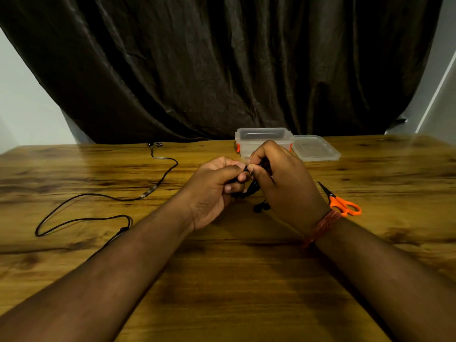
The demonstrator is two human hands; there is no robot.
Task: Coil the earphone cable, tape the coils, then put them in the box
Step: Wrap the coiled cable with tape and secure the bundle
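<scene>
Tabletop [222,280]: coil [251,187] seemingly between fingers [243,177].

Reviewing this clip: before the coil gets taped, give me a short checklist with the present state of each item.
1. Coil held: ok. The left hand and right hand both grip the black coiled cable.
2. Earbuds free of the coil: ok; the earbuds hang below the hands.
3. Tape ready: cannot tell; none is visible.
4. Scissors within reach: ok. The orange scissors lie beside the right wrist.
5. Box open: ok. The clear box stands open, its lid lying beside it.
6. Second earphone cable: not ok, uncoiled on the table.
</scene>
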